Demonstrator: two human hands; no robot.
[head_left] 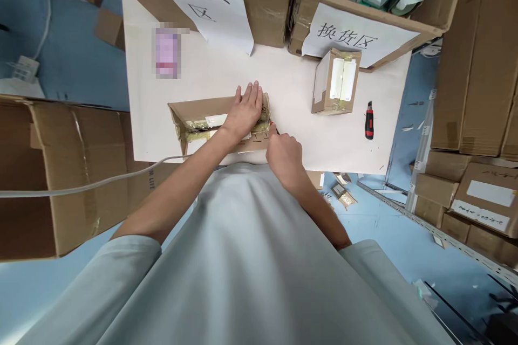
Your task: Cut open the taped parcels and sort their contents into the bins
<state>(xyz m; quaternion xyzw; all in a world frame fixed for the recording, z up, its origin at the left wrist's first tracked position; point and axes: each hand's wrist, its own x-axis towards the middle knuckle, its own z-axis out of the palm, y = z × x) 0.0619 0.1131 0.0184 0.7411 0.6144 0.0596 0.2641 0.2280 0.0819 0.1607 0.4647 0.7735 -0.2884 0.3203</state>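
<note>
Your left hand (245, 114) lies flat on the cardboard box (198, 110), fingers extended. Your right hand (285, 154) clenches a mostly hidden tool (272, 123) beside the box's end.

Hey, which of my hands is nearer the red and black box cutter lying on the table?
Right. Your right hand is at the right end of the taped cardboard box, left of the box cutter; your left hand rests on that box, farther left.

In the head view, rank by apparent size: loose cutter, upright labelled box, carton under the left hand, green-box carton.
1. Green-box carton, partly cropped
2. Carton under the left hand
3. Upright labelled box
4. Loose cutter
</note>
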